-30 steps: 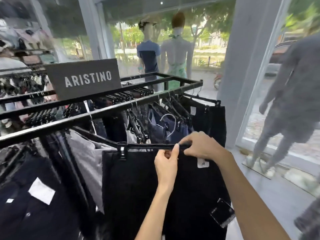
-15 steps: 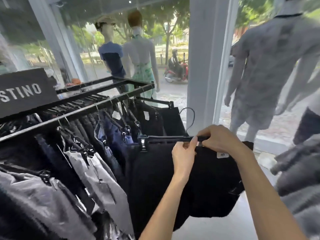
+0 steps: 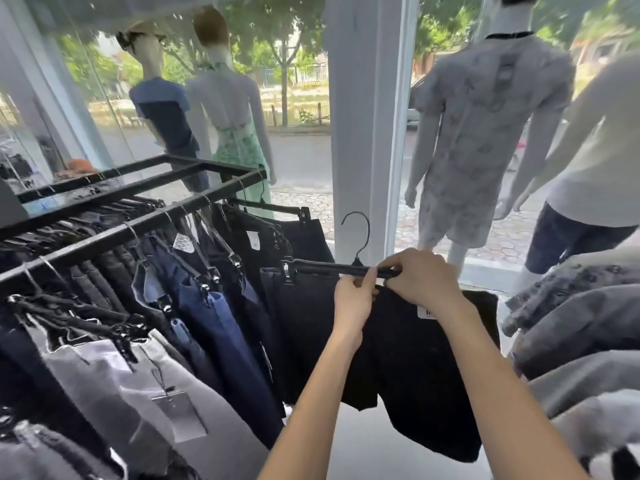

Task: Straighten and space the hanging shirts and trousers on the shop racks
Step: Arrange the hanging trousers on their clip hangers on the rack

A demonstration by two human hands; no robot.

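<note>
You held the hanger (image 3: 325, 268) off the rack (image 3: 225, 190), out past its end, with the hook (image 3: 362, 233) free in the air and catching nothing. Your left hand (image 3: 351, 301) pinched the bar near its middle, fingers (image 3: 369, 277) and thumb closed narrowly on it. Your right hand (image 3: 420, 277) was curled over the bar's right part, holding it. It covered that end, so I could not tell whether the right clip had bitten the cloth or stood open. The left clip (image 3: 287, 271) gripped the waistband of the black shorts (image 3: 408, 358), which hung below your hands, their right side sagging lower than the left.

The main risk, as I judge it, was that sag. If the right clip was not closed on the waistband, the shorts would swing down from one clip once you let go. That clip could then slip and drop them to the floor (image 3: 363, 448). Clipping them while the band was slack would leave them crooked, the very fault the task means to cure.

The second risk was the return. The trousers (image 3: 214, 323) on the rack hung tightly packed and askew, so pushing the hook in among them could snag a neighbour's hanger or crowd the row further. The grey garments (image 3: 571, 323) by your right arm lay near enough to be brushed.
</note>
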